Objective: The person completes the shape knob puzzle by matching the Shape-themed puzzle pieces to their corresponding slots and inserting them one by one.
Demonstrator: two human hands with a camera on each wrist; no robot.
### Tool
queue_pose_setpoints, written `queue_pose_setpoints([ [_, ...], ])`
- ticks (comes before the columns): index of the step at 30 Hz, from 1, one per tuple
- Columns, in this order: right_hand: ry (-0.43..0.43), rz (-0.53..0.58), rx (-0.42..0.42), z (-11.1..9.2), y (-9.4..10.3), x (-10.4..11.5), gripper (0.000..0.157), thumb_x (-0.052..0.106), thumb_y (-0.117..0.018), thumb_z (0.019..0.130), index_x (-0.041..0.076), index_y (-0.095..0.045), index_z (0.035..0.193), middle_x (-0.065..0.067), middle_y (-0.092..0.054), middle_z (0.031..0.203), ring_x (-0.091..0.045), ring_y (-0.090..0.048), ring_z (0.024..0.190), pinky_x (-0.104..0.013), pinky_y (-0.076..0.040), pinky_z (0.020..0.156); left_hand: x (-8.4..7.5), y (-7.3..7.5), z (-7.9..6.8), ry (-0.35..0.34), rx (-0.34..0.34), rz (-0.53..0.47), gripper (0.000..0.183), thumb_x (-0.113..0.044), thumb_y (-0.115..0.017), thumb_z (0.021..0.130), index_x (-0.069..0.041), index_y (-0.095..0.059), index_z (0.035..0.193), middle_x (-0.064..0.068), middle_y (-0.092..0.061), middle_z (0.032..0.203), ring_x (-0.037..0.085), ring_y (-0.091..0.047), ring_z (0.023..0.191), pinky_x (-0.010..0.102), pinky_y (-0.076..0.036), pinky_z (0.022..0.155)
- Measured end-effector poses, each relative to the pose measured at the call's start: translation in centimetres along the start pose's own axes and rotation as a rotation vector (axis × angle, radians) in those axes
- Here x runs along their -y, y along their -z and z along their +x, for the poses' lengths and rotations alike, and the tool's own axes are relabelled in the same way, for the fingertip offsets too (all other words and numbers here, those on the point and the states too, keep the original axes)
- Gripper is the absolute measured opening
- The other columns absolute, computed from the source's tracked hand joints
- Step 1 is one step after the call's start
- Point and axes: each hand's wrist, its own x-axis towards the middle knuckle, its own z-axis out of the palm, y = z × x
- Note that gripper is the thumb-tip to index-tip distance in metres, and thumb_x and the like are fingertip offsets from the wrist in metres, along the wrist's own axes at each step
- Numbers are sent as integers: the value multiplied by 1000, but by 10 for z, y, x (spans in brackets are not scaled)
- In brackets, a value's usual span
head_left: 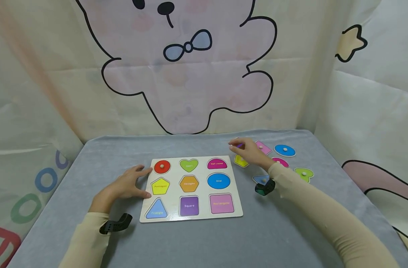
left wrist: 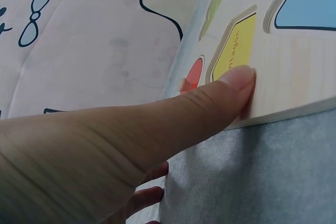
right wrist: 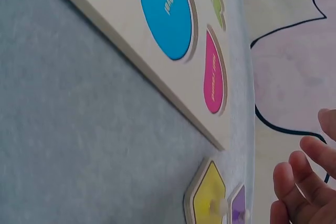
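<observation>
A white shape puzzle board [head_left: 204, 189] with labelled, coloured recesses lies flat on the table. In its upper left recess sits a red circle piece [head_left: 162, 169] with a small knob. My left hand [head_left: 128, 183] is at the board's left edge, its thumb [left wrist: 237, 81] resting on the rim beside the yellow pentagon recess. Past the board's upper right corner, my right hand [head_left: 247, 149] hovers with loosely bent fingers and nothing between them. Close by it lie a purple knobbed piece [right wrist: 238, 205], partly hidden by the hand in the head view, and a yellow pentagon piece [head_left: 240, 161].
Right of the board more knobbed pieces are scattered: a pink rectangle [head_left: 265, 148], a blue oval [head_left: 285, 150], a magenta piece [head_left: 280, 162], a green heart [head_left: 304, 174] and a blue triangle [head_left: 260, 179]. A grey-blue cloth [head_left: 190, 245] covers the table. Printed curtains hang around it.
</observation>
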Motion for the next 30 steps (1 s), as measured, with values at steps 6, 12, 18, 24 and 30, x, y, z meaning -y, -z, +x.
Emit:
queue_pose_setpoints([
  [6,-56,8,9,-2,8,-10,39,27,-60,102,5,-64,134,-17,-65,120,-28,-56,100,-24,-50,78,0,-2,1,12,3,-11,103,-47,-89,71,-17,-39,156,28,-29,161,55,-27,145,77,-31,110],
  [12,-112,-7,44,2,11,-18,42,31,-59,103,6,-62,137,-17,-64,126,-30,-56,108,-27,-51,84,1,-2,1,14,1,-15,102,-46,-89,71,-17,-39,156,28,-29,161,55,-26,146,77,-30,110],
  [18,-128,5,41,1,14,-23,43,29,-57,104,6,-60,139,-18,-64,129,-30,-57,108,-27,-50,86,3,-1,2,17,3,-24,103,-46,-89,72,-17,-39,157,28,-28,161,55,-25,146,77,-30,110],
  [24,-146,-1,47,-1,18,-31,42,31,-57,104,6,-60,139,-17,-64,130,-29,-56,108,-25,-47,85,3,-2,3,18,4,-27,103,-46,-89,72,-17,-39,157,27,-28,162,54,-25,147,77,-30,110],
  [30,-120,-20,38,-3,25,-40,41,29,-57,104,4,-62,136,-19,-65,128,-28,-58,105,-25,-48,84,4,-2,2,21,1,-26,102,-46,-89,72,-17,-39,157,27,-28,162,54,-25,147,77,-29,111],
])
